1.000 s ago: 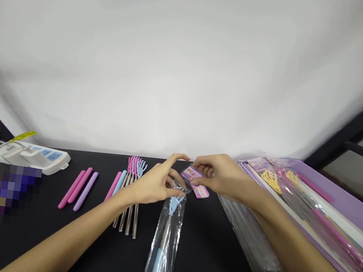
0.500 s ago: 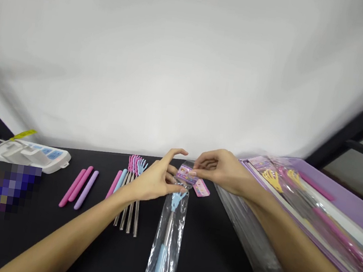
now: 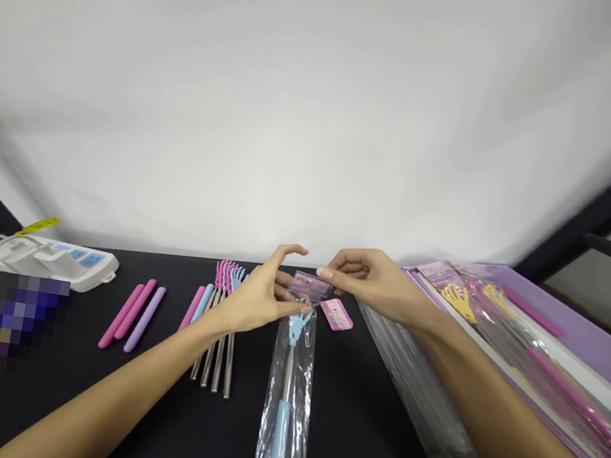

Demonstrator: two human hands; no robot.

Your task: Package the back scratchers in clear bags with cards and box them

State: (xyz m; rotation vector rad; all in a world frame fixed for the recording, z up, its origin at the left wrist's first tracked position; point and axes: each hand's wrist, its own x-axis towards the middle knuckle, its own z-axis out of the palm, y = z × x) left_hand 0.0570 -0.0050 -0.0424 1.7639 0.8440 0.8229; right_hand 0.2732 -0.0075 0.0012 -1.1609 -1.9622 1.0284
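A light-blue back scratcher (image 3: 284, 409) with a hand-shaped head and metal shaft lies in a long clear plastic bag (image 3: 308, 382). My left hand (image 3: 258, 295) grips the bag near its top, thumb beside the scratcher's head and index finger raised. A small purple-pink card (image 3: 309, 285) sits at the bag's top, behind clear film. My right hand (image 3: 370, 281) is closed in a pinch at the upper right corner of the bag, by the card's edge. Another pink card (image 3: 337, 314) lies on the black table (image 3: 368, 422) just below my right hand.
Several back scratchers with metal shafts (image 3: 218, 361) lie left of the bag, beside pink and blue handles (image 3: 191, 309). Farther left are pink and purple handles (image 3: 146, 320) and a white power strip (image 3: 87, 265). On the right, a purple box (image 3: 599, 342) holds bagged scratchers; clear bags (image 3: 414, 383) lie alongside.
My right thumb has moved from the card's face up to the bag's top corner. The card now tilts back, and the bag's lower end has swung slightly right.
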